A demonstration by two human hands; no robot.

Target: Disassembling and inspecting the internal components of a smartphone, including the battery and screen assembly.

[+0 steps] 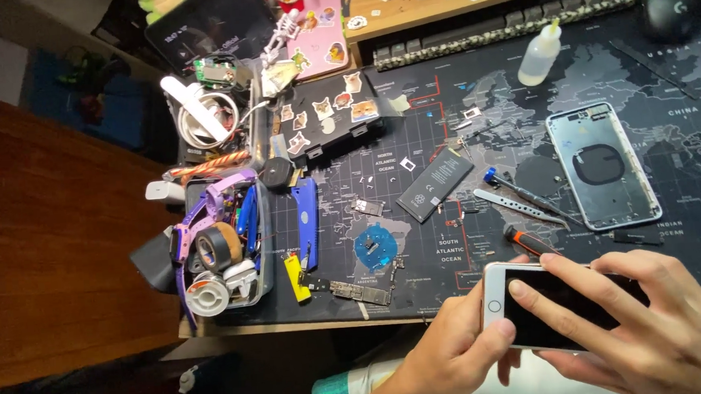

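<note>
Both hands hold a white-framed phone screen (564, 304) over the desk's near edge, left hand (457, 353) gripping its end, right hand (658, 324) fingers pressed across the glass.

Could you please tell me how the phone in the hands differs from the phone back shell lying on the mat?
The phone shows a dark screen in a white front; the back shell lies open and hollow, with a dark round pad inside. The left hand and right hand hold the phone; the shell rests untouched on the mat. Both are rounded rectangles of similar size.
</note>
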